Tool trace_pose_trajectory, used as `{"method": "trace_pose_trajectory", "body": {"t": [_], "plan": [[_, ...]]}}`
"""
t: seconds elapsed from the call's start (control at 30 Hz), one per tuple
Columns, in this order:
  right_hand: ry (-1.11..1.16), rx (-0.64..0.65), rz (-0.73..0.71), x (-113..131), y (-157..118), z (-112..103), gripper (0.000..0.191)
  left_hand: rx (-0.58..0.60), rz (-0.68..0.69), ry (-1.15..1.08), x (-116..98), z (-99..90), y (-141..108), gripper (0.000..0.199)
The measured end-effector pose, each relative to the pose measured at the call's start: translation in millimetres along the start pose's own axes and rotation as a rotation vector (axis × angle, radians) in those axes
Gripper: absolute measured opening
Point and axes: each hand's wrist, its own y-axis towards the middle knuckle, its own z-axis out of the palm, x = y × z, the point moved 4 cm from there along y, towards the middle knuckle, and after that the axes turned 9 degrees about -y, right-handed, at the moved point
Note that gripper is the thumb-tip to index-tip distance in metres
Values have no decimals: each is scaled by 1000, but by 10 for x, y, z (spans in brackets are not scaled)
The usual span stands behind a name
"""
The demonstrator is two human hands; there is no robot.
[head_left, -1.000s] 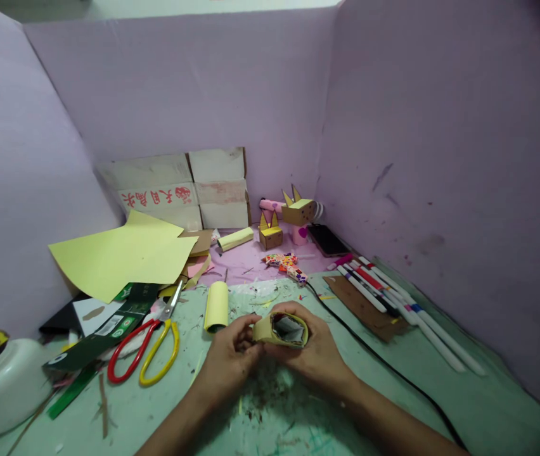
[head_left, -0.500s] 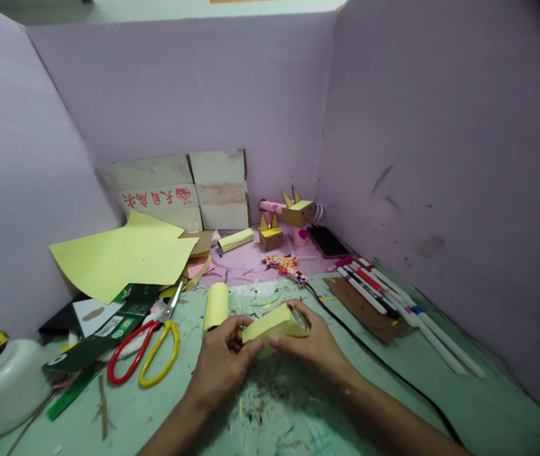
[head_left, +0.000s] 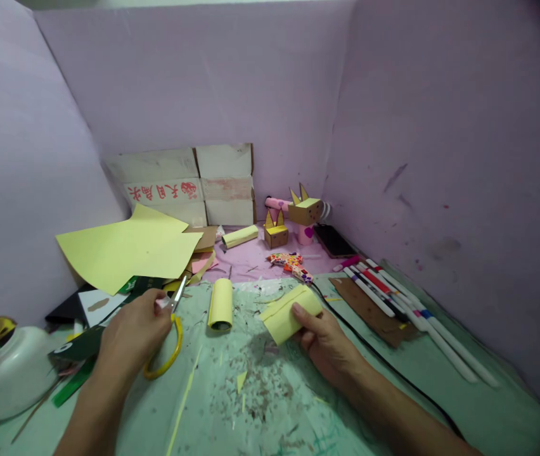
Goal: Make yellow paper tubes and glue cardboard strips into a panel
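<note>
Yellow paper-covered tube (head_left: 285, 316) is in the right hand, above the green work surface (head_left: 146, 424), right of centre. Long axis slants from lower left to upper right; one end points lower left, the other upper right. Seam runs roughly lengthwise. Bore not visible.

Left to right:
- Far left: white glossy rounded vessel (head_left: 11, 373).
- Behind the left hand (head_left: 139, 326): large pale-yellow paper sheet (head_left: 127, 250).
- Left hand: over the scissors with a yellow handle loop (head_left: 179, 348), fingers curled near the pivot; cannot tell whether they grip. Blades point away, slightly right.
- Back: creased white cardboard panel with red characters (head_left: 227, 206), upright against the lilac wall.
- Between the hands: second yellow tube (head_left: 221, 297), apart from the held one, long axis running near to far, dark opening at the near end.
- Behind the held tube: small brown box with yellow pointed ears (head_left: 276, 237); nearer, floral-patterned glue gun (head_left: 285, 259).
- Right hand (head_left: 329, 345): fingers closed on the held tube's right part, thumb on its upper face.
- Far right: brown cardboard strip (head_left: 353, 304) beneath white-barrelled markers (head_left: 369, 294); black cable (head_left: 374, 345) between these and the right hand.
</note>
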Motion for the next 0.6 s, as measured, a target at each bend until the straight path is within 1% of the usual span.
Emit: {"method": "trace_pose_trajectory", "body": {"t": [0.07, 0.13, 0.2, 0.27, 0.47, 0.6], "plan": [[-4, -1, 27, -9, 3, 1, 27, 159, -5, 128, 152, 61, 96, 36], [-4, 4, 43, -13, 1, 5, 25, 228, -8, 178, 224, 151, 124, 29], [-2, 5, 53, -10, -2, 6, 23, 229, -13, 189, 233, 228, 121, 30], [4, -4, 58, 2, -2, 3, 24, 214, -14, 192, 214, 271, 115, 35], [19, -50, 75, 24, 4, -14, 30, 179, -52, 174, 195, 237, 98, 33], [8, -53, 73, 6, 13, -29, 29, 185, -49, 170, 159, 242, 50, 47]]}}
